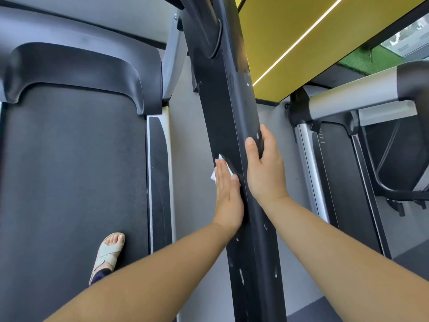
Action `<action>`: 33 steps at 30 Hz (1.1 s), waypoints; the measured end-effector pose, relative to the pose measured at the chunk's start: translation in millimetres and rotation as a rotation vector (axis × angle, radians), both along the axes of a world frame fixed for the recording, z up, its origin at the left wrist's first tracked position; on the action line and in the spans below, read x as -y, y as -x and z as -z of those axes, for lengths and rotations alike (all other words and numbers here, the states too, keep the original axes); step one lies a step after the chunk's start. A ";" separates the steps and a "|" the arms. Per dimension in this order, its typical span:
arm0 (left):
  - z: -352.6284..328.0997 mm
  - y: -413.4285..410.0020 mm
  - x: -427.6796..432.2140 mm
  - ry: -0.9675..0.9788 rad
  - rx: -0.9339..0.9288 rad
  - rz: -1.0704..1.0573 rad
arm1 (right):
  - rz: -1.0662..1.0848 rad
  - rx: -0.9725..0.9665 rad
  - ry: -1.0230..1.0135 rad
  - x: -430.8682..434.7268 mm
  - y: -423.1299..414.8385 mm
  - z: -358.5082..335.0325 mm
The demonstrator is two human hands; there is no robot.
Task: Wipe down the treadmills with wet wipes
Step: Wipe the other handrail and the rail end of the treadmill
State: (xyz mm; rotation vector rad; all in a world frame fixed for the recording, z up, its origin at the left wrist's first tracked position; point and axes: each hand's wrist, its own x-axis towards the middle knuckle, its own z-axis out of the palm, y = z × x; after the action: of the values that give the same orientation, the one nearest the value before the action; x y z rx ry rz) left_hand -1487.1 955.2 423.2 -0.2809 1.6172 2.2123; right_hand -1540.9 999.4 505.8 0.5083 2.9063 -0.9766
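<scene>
A long black treadmill handrail [227,108] runs from the top centre down to the bottom of the view. My left hand [228,196] lies flat against its left side, fingers straight, pressing a white wet wipe [220,167] onto it; only the wipe's corners show past my fingertips. My right hand [264,166] grips the rail's right edge, thumb on the top face and fingers curled round the far side.
The treadmill belt [74,170] lies on the left, with my sandalled foot [108,254] on it and a black motor cover [76,66] ahead. A second treadmill [343,182] with a grey handrail [352,96] stands on the right. Grey floor [190,140] separates them.
</scene>
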 end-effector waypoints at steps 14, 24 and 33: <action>2.6 20.8 3.3 -0.039 0.203 -0.038 | -0.004 -0.015 0.024 -1.3 0.2 0.8; 3.4 -34.7 -4.3 -0.066 0.240 0.003 | 0.001 -0.024 0.029 -1.4 0.6 1.5; -3.3 -15.6 0.6 -0.029 0.147 0.012 | 0.001 -0.020 0.003 -1.0 0.8 1.7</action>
State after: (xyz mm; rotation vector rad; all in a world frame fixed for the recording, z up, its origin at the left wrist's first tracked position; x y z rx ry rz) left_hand -1471.5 954.6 426.5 -0.4145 1.5040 2.1501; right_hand -1541.7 1000.4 504.1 0.5028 2.9221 -0.9922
